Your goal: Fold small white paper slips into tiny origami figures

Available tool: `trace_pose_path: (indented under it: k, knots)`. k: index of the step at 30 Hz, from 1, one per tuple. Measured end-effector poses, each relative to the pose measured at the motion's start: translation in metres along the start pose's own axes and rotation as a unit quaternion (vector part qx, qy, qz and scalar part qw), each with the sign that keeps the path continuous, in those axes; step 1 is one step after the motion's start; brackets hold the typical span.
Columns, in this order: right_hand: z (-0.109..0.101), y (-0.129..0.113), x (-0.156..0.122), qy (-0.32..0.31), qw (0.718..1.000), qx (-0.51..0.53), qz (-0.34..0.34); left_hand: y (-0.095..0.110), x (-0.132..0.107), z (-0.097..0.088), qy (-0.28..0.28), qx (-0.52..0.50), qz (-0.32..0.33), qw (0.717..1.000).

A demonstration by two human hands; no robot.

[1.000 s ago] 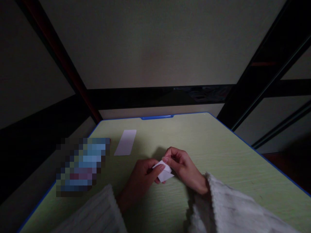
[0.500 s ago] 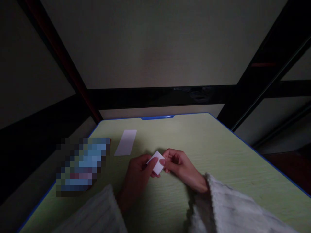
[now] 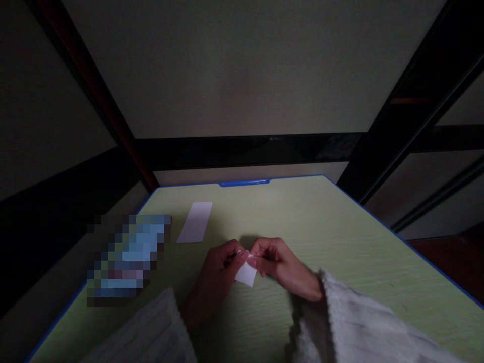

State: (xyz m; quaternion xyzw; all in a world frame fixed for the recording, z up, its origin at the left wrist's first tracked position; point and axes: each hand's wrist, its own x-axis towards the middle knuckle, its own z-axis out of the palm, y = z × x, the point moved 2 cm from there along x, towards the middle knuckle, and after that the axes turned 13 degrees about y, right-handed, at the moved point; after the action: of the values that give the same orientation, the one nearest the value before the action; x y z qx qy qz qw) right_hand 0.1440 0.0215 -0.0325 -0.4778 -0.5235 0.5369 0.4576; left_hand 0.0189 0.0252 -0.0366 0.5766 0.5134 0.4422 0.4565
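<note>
A small white piece of paper (image 3: 246,274), squarish in outline, is pinched between both hands over the table. My left hand (image 3: 223,264) is closed on its upper left part, thumb on top. My right hand (image 3: 278,262) grips the upper right part, with its thumb tip close beside the left thumb. The paper's lower corner points toward me, below the thumbs. Fingers cover its top edge, so any fold there is hidden. Beyond the left hand, a white paper strip (image 3: 195,222) lies flat on the table.
The pale green table (image 3: 302,212) has a blue rim and a blue handle-like piece (image 3: 245,183) at its far edge. A pixelated bluish object (image 3: 132,257) lies at the left side. A panelled wall (image 3: 242,75) with dark bands rises behind the table.
Both thumbs have come together at the paper's upper part. The paper has turned and sits slightly lower, its lower corner now showing below the thumbs. The strip has stayed put.
</note>
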Motion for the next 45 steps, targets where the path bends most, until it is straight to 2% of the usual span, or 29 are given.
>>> trace_pose_path:
  k: [6, 11, 14, 28, 33, 36, 38, 40, 45]
  knots:
    - [-0.001, -0.002, -0.001, -0.021, 0.999, 0.023, 0.018, 0.000, 0.000, 0.001, 0.005, -0.005, -0.006, 1.000]
    - [0.000, -0.004, -0.006, -0.014, 0.997, -0.072, -0.013, 0.004, -0.004, 0.002, 0.004, 0.083, 0.064, 0.995]
    - [0.002, -0.005, -0.008, -0.014, 0.996, -0.083, -0.031, 0.006, -0.004, 0.004, 0.006, 0.089, 0.073, 0.993]
    - [0.002, -0.011, -0.007, 0.004, 1.000, -0.001, -0.001, 0.009, -0.002, -0.007, 0.130, 0.073, 0.067, 0.987]
    - [0.002, -0.012, -0.009, 0.006, 0.999, 0.035, -0.018, 0.011, -0.002, -0.012, 0.173, 0.086, 0.070, 0.979]
    - [0.003, -0.011, -0.011, 0.016, 0.999, -0.015, -0.041, 0.012, -0.004, -0.010, 0.154, 0.093, 0.086, 0.980]
    - [0.003, -0.009, -0.011, 0.043, 0.996, -0.058, -0.058, 0.013, -0.006, -0.007, 0.124, 0.100, 0.097, 0.982]
    - [0.003, -0.006, -0.011, 0.068, 0.994, -0.059, -0.065, 0.013, -0.007, -0.005, 0.109, 0.101, 0.094, 0.984]
    - [0.005, -0.004, -0.009, 0.032, 0.999, 0.016, -0.035, 0.007, -0.003, -0.006, 0.123, 0.049, 0.012, 0.991]
